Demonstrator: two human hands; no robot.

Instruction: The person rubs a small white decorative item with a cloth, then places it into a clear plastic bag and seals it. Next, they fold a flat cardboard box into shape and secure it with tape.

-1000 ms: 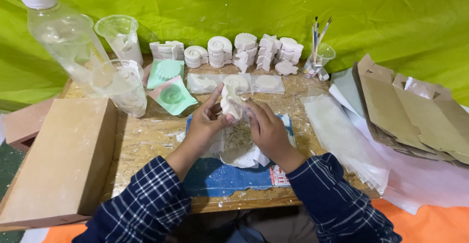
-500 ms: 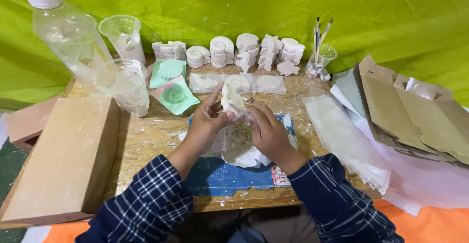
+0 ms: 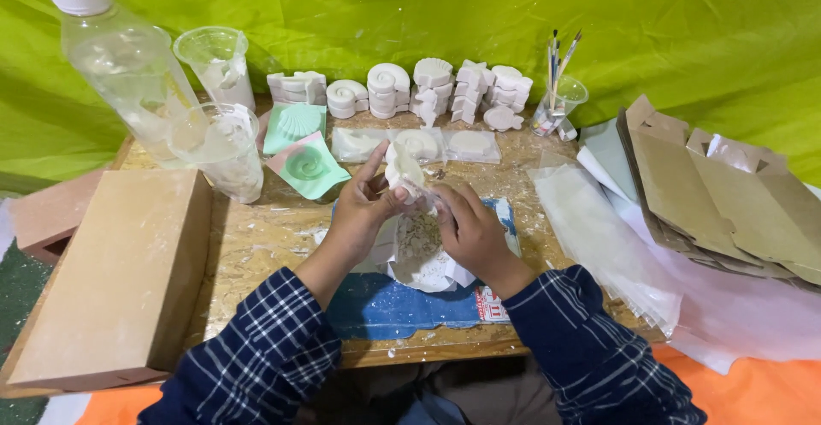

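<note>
White plaster shell cast [image 3: 402, 168] pinched in left hand [image 3: 363, 211], raised above paper scrap [image 3: 419, 254] on wooden table [image 3: 256, 228]; right hand [image 3: 470, 228] fingers touching cast's lower edge; grasp unclear.

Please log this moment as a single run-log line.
left hand: holds white plaster shell | right hand: touching shell | below: white paper on blue mat

White plaster casts [image 3: 432, 91] line a bright green backdrop [image 3: 410, 14] at upper centre. Mint-green moulds [image 3: 304, 164] lie left of centre. Lower frame: navy plaid sleeves [image 3: 256, 365], blue mat [image 3: 385, 305].
</note>
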